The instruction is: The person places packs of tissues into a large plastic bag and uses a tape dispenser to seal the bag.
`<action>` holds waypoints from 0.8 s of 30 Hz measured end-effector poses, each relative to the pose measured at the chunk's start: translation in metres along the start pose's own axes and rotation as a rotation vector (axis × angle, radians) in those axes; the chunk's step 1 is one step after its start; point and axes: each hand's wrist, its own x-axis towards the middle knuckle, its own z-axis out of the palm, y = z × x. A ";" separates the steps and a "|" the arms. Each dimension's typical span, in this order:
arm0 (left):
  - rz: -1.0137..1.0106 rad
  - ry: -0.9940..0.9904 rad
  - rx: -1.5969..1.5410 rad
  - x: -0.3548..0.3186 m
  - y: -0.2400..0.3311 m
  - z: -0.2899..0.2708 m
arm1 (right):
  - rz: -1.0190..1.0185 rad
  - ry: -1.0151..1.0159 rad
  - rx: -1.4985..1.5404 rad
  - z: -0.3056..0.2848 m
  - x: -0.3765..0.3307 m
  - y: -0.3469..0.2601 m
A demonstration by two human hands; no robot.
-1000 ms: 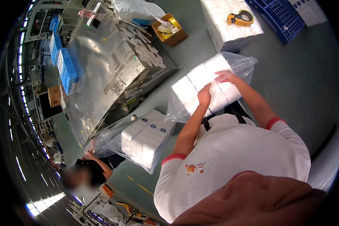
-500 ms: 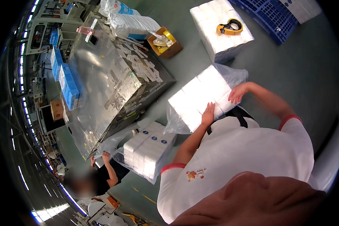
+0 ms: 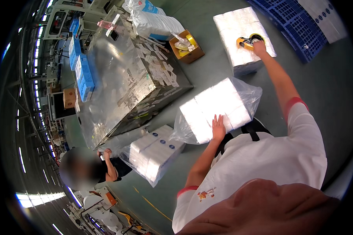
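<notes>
My left hand lies flat on a plastic-wrapped bundle of white packs, its fingers stretched out. Clear film sticks out loosely at both ends of this bundle. Farther off to the right, my right hand closes around one side of a yellow and black tape dispenser. The dispenser sits on top of another white bundle; part of it is hidden behind my fingers.
A metal-topped table with label scraps stands to the left. Beside it are a carton of tape rolls and white sacks. A co-worker's hands hold film near a third bundle. Blue pallet lies far right.
My right hand has left the near bundle, reached out to the far right and taken hold of the tape dispenser. My left hand stays on the near bundle.
</notes>
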 end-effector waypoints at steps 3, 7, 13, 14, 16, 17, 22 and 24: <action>-0.224 0.209 -0.305 0.005 0.026 -0.037 | -0.169 0.082 0.169 -0.023 -0.036 -0.043; -0.076 0.460 -0.430 0.065 0.025 -0.098 | -0.430 0.203 0.458 -0.079 -0.123 -0.073; 0.171 0.120 -0.991 0.135 0.038 -0.225 | -0.619 0.066 0.675 -0.140 -0.219 -0.119; 0.170 0.059 -1.143 0.140 0.032 -0.225 | -0.625 0.009 0.707 -0.146 -0.230 -0.127; 0.055 -0.191 -1.236 0.141 0.010 -0.221 | -0.609 -0.063 0.742 -0.156 -0.253 -0.142; -0.006 -0.319 -1.276 0.143 0.001 -0.218 | -0.543 -0.130 0.770 -0.158 -0.263 -0.150; -0.181 -0.077 -1.177 0.155 -0.037 -0.169 | -0.177 -0.555 1.119 -0.162 -0.320 -0.186; -0.259 -0.054 -1.119 0.168 -0.062 -0.145 | -0.108 -0.631 1.005 -0.123 -0.352 -0.183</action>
